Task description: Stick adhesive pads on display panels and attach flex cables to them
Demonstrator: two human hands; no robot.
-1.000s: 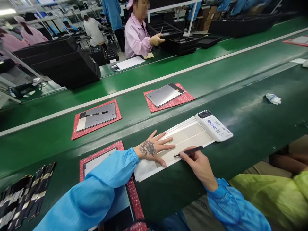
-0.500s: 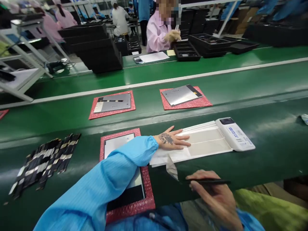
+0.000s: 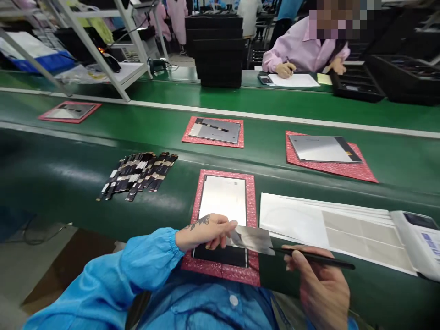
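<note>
pinching one film (image 3: 257,239) in left hand (image 3: 206,231), gripping one pair of tweezers (image 3: 318,259) in right hand (image 3: 325,288), tips at the film's right edge. looking partway along: lifted clear of several sheets (image 3: 292,217) at lower right, hanging partly over one panel (image 3: 223,197) at lower centre, not yet set down. counting three more panels (image 3: 318,149) across mid-frame; strips (image 3: 137,174) at left, too many to count.

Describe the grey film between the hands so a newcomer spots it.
On the green bench, find the nearest red pad. Over its right edge, between the left hand and black tweezers, is the grey film. Unlike the grey pieces on white paper, it's hand-held.
</note>
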